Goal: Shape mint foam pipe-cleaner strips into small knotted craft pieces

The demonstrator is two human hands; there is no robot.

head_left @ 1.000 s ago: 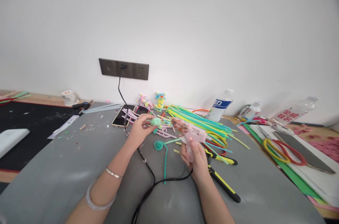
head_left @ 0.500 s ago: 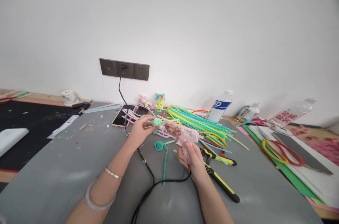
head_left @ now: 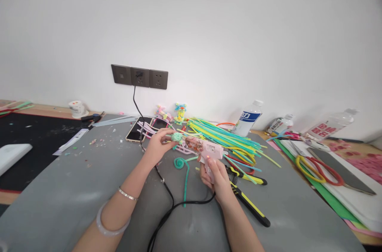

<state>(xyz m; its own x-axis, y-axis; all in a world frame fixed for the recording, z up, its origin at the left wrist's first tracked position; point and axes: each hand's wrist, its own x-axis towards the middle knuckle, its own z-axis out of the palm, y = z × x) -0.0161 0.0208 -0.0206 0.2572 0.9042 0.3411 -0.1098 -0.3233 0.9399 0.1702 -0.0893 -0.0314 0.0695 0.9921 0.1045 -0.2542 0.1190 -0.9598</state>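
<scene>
Right hand (head_left: 216, 176) clamps a pink glue gun (head_left: 205, 149), its nozzle at the green coil (head_left: 176, 137) pinched in the left hand (head_left: 158, 144).
Grey mat (head_left: 89, 188) stretches wide on the left; coloured strips (head_left: 227, 138) crowd the right.

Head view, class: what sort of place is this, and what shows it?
Probably a craft workspace: a heap of coloured strips, a pink glue gun in the right hand, and scissors on paper sheets.
</scene>
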